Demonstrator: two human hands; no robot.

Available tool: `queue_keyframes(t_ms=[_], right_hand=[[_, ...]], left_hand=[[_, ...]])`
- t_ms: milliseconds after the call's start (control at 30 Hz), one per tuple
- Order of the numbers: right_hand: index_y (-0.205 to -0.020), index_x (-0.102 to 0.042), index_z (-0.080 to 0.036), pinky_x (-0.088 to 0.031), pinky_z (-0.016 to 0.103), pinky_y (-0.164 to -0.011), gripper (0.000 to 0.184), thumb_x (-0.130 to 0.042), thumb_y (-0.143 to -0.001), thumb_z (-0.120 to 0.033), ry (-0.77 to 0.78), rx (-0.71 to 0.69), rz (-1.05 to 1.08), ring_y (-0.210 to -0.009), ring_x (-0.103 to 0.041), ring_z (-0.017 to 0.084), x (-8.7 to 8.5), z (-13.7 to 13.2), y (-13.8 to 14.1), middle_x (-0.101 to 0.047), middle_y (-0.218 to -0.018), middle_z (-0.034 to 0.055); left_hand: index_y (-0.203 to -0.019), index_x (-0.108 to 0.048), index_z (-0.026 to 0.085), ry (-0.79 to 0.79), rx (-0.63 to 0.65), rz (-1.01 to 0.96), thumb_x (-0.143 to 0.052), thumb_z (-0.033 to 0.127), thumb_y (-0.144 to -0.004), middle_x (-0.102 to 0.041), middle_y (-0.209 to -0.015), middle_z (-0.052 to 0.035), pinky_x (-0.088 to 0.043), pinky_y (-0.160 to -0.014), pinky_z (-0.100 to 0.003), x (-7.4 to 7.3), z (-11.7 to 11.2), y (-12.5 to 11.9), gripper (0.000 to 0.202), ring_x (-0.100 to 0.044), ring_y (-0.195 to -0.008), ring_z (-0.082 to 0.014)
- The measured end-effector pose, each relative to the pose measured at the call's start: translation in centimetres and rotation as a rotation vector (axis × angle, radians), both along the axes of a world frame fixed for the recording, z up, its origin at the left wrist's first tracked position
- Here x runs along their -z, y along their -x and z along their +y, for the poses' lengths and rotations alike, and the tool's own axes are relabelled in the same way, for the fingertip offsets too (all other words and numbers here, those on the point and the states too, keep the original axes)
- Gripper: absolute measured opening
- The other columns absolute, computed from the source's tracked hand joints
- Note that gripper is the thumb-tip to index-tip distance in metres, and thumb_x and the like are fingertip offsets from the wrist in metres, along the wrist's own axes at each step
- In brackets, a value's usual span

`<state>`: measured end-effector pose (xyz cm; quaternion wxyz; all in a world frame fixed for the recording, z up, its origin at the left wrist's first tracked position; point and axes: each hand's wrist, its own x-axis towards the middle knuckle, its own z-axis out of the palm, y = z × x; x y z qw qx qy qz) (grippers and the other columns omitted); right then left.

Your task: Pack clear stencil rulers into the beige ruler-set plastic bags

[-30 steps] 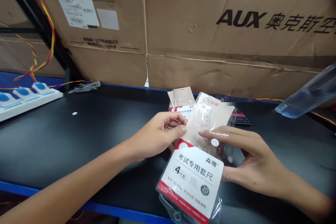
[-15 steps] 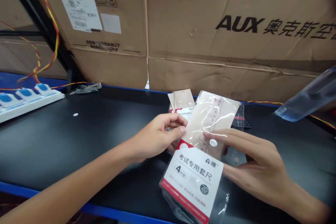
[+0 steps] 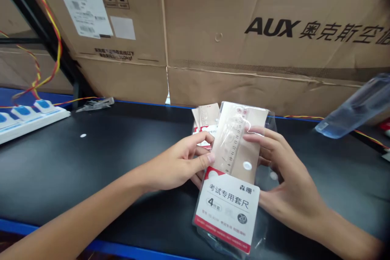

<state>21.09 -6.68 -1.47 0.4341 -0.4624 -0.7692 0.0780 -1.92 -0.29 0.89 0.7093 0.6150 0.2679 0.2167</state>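
Note:
A clear plastic ruler-set pouch (image 3: 232, 142) stands tilted up in front of me, with a ruler's numbers visible inside and a white-and-red label card (image 3: 227, 209) across its lower part. My left hand (image 3: 187, 158) pinches its left edge, thumb in front and fingers partly behind. On the other side, my right hand (image 3: 283, 170) holds the right edge; two fingertips rest on the front, and the thumb lies at the card's upper right. A white round snap button (image 3: 247, 165) shows on the pouch. Similar ruler sets (image 3: 209, 115) lie behind it on the black table.
A white power strip (image 3: 33, 120) with blue plugs sits at left. Large cardboard boxes (image 3: 207, 53) line the back. A clear bluish plastic sleeve (image 3: 350, 107) leans in at right. A small white disc (image 3: 83, 135) and crumpled plastic (image 3: 96, 105) lie on the table.
My right hand's fingers have moved up along the front of the pouch and curl more around its right edge. The pouch stands slightly more upright. My left hand keeps its hold.

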Motion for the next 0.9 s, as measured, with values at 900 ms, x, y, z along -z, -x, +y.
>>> queue_keyframes(t_ms=[900], right_hand=[[-0.117, -0.066, -0.027, -0.061, 0.037, -0.084, 0.033, -0.071, -0.085, -0.016, -0.067, 0.002, 0.188, -0.093, -0.071, 0.021, -1.3, 1.0, -1.3, -0.049, -0.140, 0.0100]], left_hand=[[-0.110, -0.054, 0.016, -0.123, -0.219, -0.042, -0.064, 0.022, -0.089, -0.070, -0.091, -0.0057, -0.053, -0.053, -0.022, -0.4, -0.1, -0.5, 0.023, -0.067, -0.069, -0.0149]])
